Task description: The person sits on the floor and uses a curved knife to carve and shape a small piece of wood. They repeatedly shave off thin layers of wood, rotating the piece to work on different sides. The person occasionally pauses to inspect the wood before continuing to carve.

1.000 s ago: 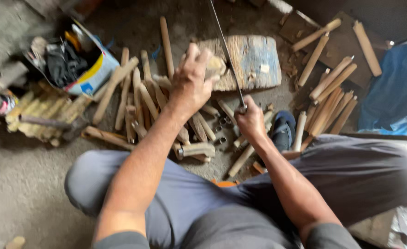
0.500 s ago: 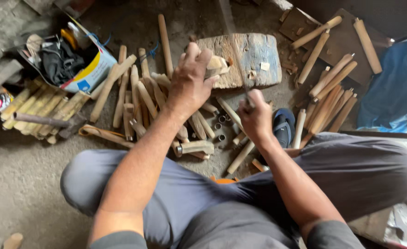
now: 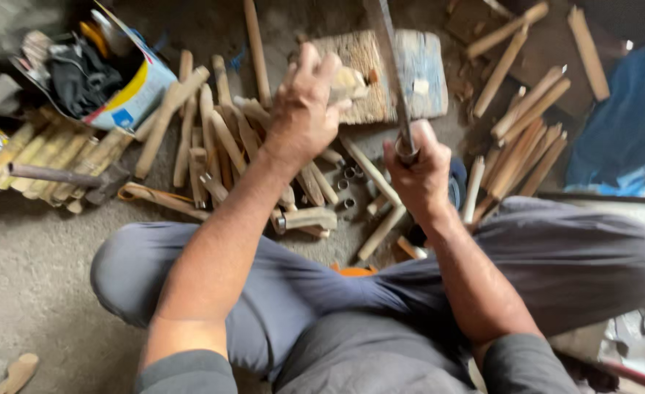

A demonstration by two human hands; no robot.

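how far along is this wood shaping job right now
Seemingly done: trimmed wooden handles piled on the floor, some with metal rings. In hand: the left hand holds a wood piece on the chopping block; the right hand grips a long blade above it. Left: rough sticks on the right.

Open cardboard box [image 3: 129, 98] with blue and yellow sides, upper left, stuffed with dark cloth and odds. Row of pale split wooden sticks [image 3: 41, 160] below it, a dark hammer [image 3: 67, 177] lying across them. Small metal rings [image 3: 346, 184] on the grey concrete floor [image 3: 23, 292]. Blue cloth [image 3: 629, 124] far right. Pale wooden offcut [image 3: 17, 372] bottom left.
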